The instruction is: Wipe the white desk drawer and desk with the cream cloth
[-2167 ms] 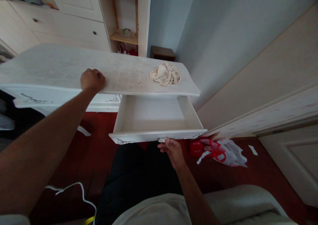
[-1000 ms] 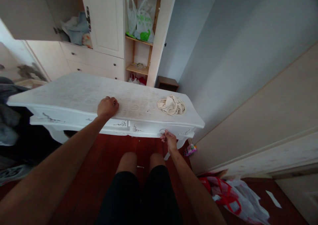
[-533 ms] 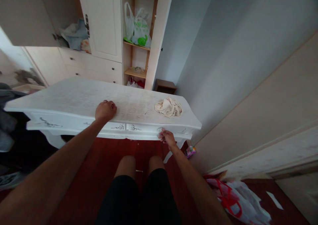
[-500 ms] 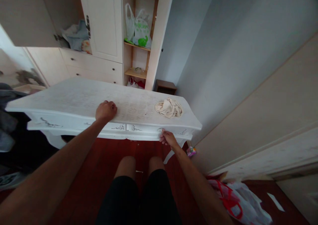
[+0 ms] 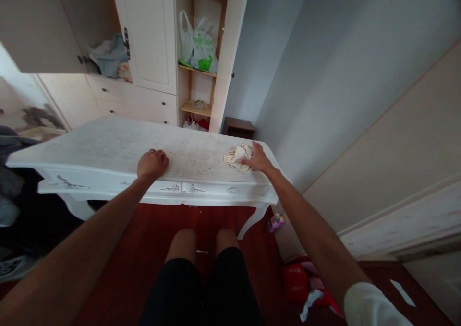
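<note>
A white, worn dresser top (image 5: 108, 146) stretches across the view, and its right drawer (image 5: 230, 190) is pushed in. My left hand (image 5: 151, 163) rests on the front edge of the top as a closed fist, with nothing visible in it. My right hand (image 5: 256, 159) lies on a crumpled cream cloth (image 5: 234, 155) at the right end of the top, its fingers curled onto the fabric.
A wardrobe (image 5: 144, 42) stands behind, with open shelves holding plastic bags (image 5: 198, 42). A small brown stool (image 5: 238, 126) sits in the corner. Red and white bags (image 5: 306, 287) and a small packet (image 5: 274, 222) lie on the red floor. Dark clothes (image 5: 14, 191) pile at the left.
The drawer went from pulled out to pushed in. My right hand has left the drawer knob and moved up onto the cream cloth. My left hand has stayed in place.
</note>
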Demonstrator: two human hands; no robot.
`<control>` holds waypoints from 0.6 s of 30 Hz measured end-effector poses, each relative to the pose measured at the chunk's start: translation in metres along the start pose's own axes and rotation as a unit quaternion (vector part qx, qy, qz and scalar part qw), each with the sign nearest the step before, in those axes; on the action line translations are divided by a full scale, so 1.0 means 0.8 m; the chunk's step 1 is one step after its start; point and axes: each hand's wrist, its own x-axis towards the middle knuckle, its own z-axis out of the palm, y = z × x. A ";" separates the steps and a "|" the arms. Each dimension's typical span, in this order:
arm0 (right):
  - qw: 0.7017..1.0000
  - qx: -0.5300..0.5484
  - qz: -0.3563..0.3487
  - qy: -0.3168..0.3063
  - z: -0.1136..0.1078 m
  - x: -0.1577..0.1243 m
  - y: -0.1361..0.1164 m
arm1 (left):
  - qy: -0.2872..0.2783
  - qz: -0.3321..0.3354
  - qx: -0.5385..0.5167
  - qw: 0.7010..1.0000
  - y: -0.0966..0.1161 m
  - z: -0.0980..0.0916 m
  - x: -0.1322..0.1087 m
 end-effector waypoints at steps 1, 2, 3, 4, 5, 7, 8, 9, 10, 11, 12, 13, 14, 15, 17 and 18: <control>0.999 -0.031 0.006 -0.040 0.008 -0.001 -0.002 | 0.002 0.000 -0.001 1.000 -0.001 0.001 0.001; 0.996 -0.060 0.017 -0.065 0.016 -0.004 -0.005 | 0.003 0.000 -0.004 1.000 -0.001 0.001 0.001; 0.993 -0.088 0.031 -0.071 0.022 -0.007 -0.009 | 0.005 0.000 -0.006 1.000 -0.001 0.002 0.001; 0.990 -0.113 0.047 -0.064 0.026 -0.011 -0.013 | 0.005 -0.001 -0.006 1.000 -0.002 0.002 0.002; 0.988 -0.132 0.064 -0.050 0.029 -0.015 -0.017 | 0.003 -0.001 -0.006 1.000 -0.002 0.001 0.002; 0.985 -0.150 0.077 -0.024 0.028 -0.020 -0.023 | -0.003 0.003 -0.004 1.000 -0.001 -0.001 0.001; 0.986 -0.148 0.075 -0.017 0.025 -0.022 -0.024 | -0.007 0.007 -0.002 1.000 -0.001 -0.002 0.001; 0.988 -0.138 0.070 -0.012 0.022 -0.024 -0.023 | -0.009 0.010 0.000 1.000 -0.001 -0.003 0.001; 0.991 -0.120 0.063 -0.008 0.018 -0.027 -0.022 | -0.009 0.012 0.001 1.000 0.000 -0.003 0.001; 0.994 -0.094 0.053 0.000 0.014 -0.032 -0.019 | -0.008 0.013 0.001 1.000 0.000 -0.004 0.000; 0.997 -0.061 0.042 0.011 0.011 -0.038 -0.014 | -0.006 0.013 0.001 1.000 0.000 -0.004 0.000; 0.999 -0.020 0.030 0.027 0.008 -0.047 -0.009 | -0.006 0.013 0.000 1.000 0.000 -0.003 0.001; 0.998 0.025 0.018 0.046 0.005 -0.059 -0.003 | -0.006 0.012 -0.001 1.000 -0.001 -0.003 0.001; 0.996 0.069 0.008 0.063 0.004 -0.074 0.004 | -0.005 0.012 -0.002 1.000 -0.001 -0.002 0.001; 0.986 0.144 -0.004 0.089 0.004 -0.113 0.019 | -0.003 0.010 -0.005 1.000 -0.002 0.001 0.002; 0.981 0.168 -0.002 0.092 0.006 -0.136 0.027 | -0.002 0.010 -0.006 1.000 -0.002 0.002 0.002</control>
